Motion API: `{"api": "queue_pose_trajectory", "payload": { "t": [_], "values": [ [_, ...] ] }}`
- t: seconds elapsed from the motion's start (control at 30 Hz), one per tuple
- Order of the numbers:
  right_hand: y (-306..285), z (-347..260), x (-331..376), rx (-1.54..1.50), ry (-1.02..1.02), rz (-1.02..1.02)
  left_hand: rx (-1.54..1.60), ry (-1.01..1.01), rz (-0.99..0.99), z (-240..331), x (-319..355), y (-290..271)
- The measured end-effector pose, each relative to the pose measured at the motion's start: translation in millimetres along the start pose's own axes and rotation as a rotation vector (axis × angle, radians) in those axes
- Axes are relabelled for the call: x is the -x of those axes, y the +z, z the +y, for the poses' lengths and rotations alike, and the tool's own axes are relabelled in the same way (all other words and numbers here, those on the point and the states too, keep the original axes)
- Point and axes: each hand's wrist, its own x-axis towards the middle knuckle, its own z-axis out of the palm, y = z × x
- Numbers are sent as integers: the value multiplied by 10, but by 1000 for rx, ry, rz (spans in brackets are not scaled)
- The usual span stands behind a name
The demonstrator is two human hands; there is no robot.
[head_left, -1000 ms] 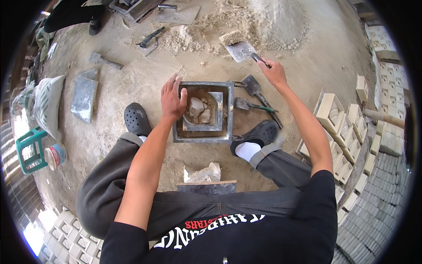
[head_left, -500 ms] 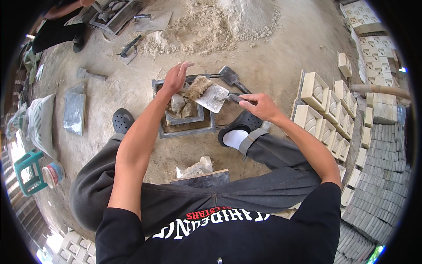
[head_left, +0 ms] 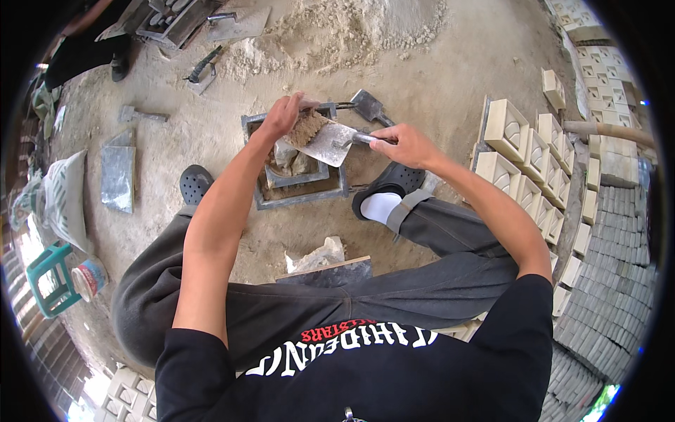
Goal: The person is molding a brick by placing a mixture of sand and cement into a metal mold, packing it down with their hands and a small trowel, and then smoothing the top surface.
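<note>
The trowel is being gripped by its handle in the right hand, while the left hand is being held beside the sand, fingers loosely extended and nothing seen grasped; whether the sand is being touched cannot be told. The trowel is being held over the frame, so filling seems to be the step in hand; a tilt or sweep to shed the load inside is probably being called for. Crumbly, damp-looking tan sand is being carried on a flat, smeared metal blade. Below, rough pale lumps are being enclosed by a smaller grey frame, nested inside the squared outer one. Beyond, a powdery heap is being borne by the floor; rightward, crisp-edged cream blocks are being kept in rows.
</note>
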Motion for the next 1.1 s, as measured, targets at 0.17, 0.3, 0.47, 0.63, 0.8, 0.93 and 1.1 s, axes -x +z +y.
{"api": "queue_pose_trajectory", "payload": {
  "t": [0.17, 0.3, 0.47, 0.63, 0.8, 0.93, 1.1],
  "values": [
    [-1, -259, -141, 34, -57, -60, 40, 190, 239, -296, 99, -159],
    [-17, -87, -24, 16, -1, -41, -40, -42, 28, 138, 143, -91],
    [-23, -72, -8, -31, -19, 2, -380, 385, 398, -6, 270, -83],
    [-6, -85, 52, 20, 18, 30, -398, 287, 258, 96, 292, -53],
    [21, -107, -13, 36, -7, 1, -404, 268, 144, 35, 309, -54],
    [29, -132, -32, 43, -10, 0, -485, 385, 290, -72, 374, -18],
    [124, -304, -213, 60, -101, 7, 29, -43, 149, -332, 413, -306]
  ]
}}
